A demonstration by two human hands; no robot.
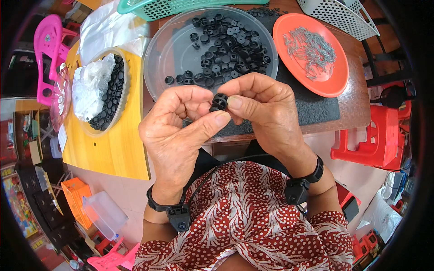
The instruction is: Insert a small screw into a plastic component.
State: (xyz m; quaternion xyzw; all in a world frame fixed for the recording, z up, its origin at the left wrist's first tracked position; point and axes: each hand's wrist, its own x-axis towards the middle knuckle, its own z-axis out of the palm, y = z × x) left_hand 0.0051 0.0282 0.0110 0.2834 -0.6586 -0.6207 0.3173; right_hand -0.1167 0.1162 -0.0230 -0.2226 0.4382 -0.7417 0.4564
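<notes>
A small round black plastic part (219, 101), with a ring-like outline, sits between my fingertips just off the table's front edge. My left hand (174, 119) pinches it from the left between thumb and fingers. From the other side, my right hand (271, 113) grips it with thumb and forefinger. The fingertips partly cover the part, so its exact kind is not plain. Just beyond my hands lies a wide clear plastic tray (169, 40) holding many similar black parts, heaped toward its right side. A dark textured mat (318, 104) is under the tray.
An orange plate (334, 79) of thin metal pins stands to the right. On the left, a clear tub (92, 132) holds black pieces and a crumpled plastic bag (94, 86). A green basket (158, 10) and a white perforated basket (337, 16) are at the back.
</notes>
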